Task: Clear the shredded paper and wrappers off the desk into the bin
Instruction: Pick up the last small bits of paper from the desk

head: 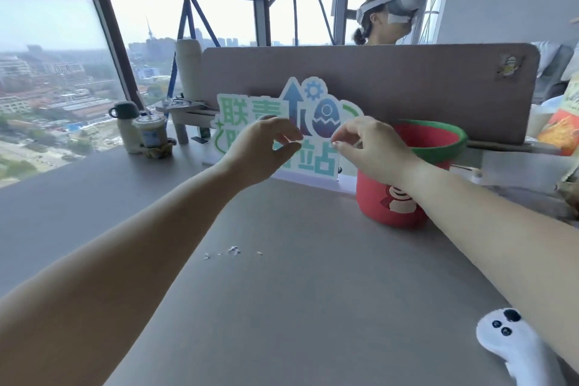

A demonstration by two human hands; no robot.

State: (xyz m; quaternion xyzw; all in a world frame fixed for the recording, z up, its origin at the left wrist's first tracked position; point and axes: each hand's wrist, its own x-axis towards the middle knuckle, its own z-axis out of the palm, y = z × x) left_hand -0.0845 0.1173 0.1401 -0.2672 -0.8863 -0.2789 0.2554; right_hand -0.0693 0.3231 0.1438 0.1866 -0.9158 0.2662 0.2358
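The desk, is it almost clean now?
Nearly. Most of the desk looks bare already. Both hands are raised beside the red bin: the right hand seems to pinch something tiny and white, and the left hand pinches too, though I can't see what. Left to pick up: a few paper bits mid-desk.

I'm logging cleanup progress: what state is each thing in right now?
Left hand: raised above the desk, fingers pinched, contents unclear.
Right hand: raised beside the bin, pinching a small white scrap.
Red bin: upright, open-topped, on the desk.
Paper bits: a few lie loose on the desk.
White controller: lying on the desk, untouched.
Lidded drink cup: upright, straw in.
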